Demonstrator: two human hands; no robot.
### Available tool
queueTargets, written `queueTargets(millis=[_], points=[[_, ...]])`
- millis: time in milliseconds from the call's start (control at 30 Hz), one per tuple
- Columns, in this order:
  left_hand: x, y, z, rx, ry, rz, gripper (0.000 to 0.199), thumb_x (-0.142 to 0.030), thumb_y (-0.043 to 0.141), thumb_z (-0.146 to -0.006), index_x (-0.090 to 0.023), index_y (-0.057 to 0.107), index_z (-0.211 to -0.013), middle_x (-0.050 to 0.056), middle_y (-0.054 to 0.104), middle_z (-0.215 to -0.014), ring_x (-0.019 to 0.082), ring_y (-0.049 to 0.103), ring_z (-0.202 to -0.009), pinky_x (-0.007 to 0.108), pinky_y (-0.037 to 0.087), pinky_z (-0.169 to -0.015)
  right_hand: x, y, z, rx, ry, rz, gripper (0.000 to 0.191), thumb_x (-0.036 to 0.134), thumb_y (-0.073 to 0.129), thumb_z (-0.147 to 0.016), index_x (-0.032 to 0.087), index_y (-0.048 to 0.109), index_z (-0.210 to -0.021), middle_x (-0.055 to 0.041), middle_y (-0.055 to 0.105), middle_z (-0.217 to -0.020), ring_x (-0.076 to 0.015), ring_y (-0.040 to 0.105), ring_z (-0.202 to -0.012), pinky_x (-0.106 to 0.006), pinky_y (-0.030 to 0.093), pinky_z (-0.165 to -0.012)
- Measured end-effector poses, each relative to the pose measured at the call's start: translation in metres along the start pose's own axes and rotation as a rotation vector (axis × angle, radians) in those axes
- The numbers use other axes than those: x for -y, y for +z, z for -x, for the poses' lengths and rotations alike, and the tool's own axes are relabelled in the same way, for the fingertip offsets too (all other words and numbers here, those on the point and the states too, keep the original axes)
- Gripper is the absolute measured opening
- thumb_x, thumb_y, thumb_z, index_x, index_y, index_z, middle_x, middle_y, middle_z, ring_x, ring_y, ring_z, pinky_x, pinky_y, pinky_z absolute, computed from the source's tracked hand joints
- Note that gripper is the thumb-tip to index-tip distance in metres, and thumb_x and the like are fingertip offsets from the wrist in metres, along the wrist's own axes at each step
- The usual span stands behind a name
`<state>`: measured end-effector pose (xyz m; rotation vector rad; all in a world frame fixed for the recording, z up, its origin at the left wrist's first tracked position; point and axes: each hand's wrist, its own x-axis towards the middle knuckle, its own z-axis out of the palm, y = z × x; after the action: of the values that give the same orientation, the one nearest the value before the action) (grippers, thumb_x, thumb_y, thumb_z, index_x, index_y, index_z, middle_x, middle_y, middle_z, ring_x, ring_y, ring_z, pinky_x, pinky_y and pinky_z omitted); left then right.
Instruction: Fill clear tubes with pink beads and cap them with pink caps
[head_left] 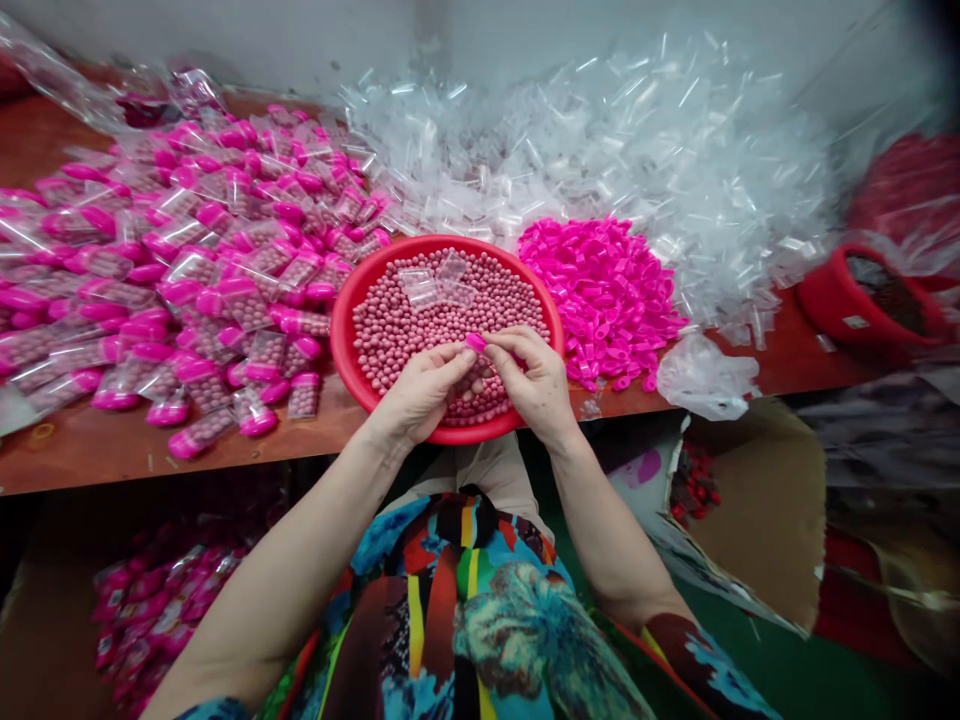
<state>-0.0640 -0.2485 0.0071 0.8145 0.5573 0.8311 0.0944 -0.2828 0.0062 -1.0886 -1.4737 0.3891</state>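
A red bowl (346, 300) full of small pink beads sits at the table's front edge, with a few clear empty tubes lying on the beads. Both hands meet over its near side. My left hand (420, 390) is curled around a small tube that is mostly hidden in the palm. My right hand (529, 375) pinches a pink cap (475, 342) at the top of that tube. To the right of the bowl lies a heap of loose pink caps (600, 290). To the left lies a big pile of filled, pink-capped tubes (195, 270).
A large mound of clear empty tubes (600, 140) fills the back of the wooden table (97, 450). A second red bowl (862, 300) stands far right under plastic. A cardboard box (757, 500) sits below right; more filled tubes (150, 600) lie below left.
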Motion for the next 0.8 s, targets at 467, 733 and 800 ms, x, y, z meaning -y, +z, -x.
queueTargets(millis=[467, 733, 800], points=[[0.003, 0.004, 0.001, -0.175, 0.131, 0.023, 0.036, -0.034, 0.093, -0.067, -0.012, 0.073, -0.087, 0.001, 0.065, -0.074, 0.008, 0.057, -0.061, 0.018, 0.046, -0.057, 0.001, 0.028, 0.014, -0.062, -0.153, 0.205, 0.032, 0.016, 0.045, -0.102, 0.022, 0.07, -0.122, -0.0091, 0.067, -0.108, -0.021, 0.067, -0.103, -0.039, 0.06, -0.093], [0.004, -0.001, -0.001, -0.052, 0.135, -0.09, 0.032, -0.037, 0.088, -0.077, -0.012, 0.077, -0.093, 0.003, 0.066, -0.078, 0.009, 0.058, -0.066, 0.018, 0.046, -0.06, 0.004, 0.003, -0.001, 0.041, 0.066, 0.013, 0.016, 0.021, 0.065, -0.095, 0.023, 0.079, -0.103, -0.002, 0.072, -0.094, -0.0161, 0.069, -0.092, -0.031, 0.059, -0.084], [0.005, 0.0, 0.0, -0.03, 0.169, -0.14, 0.027, -0.036, 0.085, -0.081, -0.014, 0.078, -0.096, 0.002, 0.066, -0.077, 0.009, 0.058, -0.067, 0.018, 0.046, -0.062, 0.006, 0.002, 0.001, -0.013, 0.136, -0.034, 0.013, 0.024, 0.068, -0.093, 0.024, 0.08, -0.1, -0.0009, 0.073, -0.093, -0.0156, 0.07, -0.091, -0.031, 0.059, -0.084]])
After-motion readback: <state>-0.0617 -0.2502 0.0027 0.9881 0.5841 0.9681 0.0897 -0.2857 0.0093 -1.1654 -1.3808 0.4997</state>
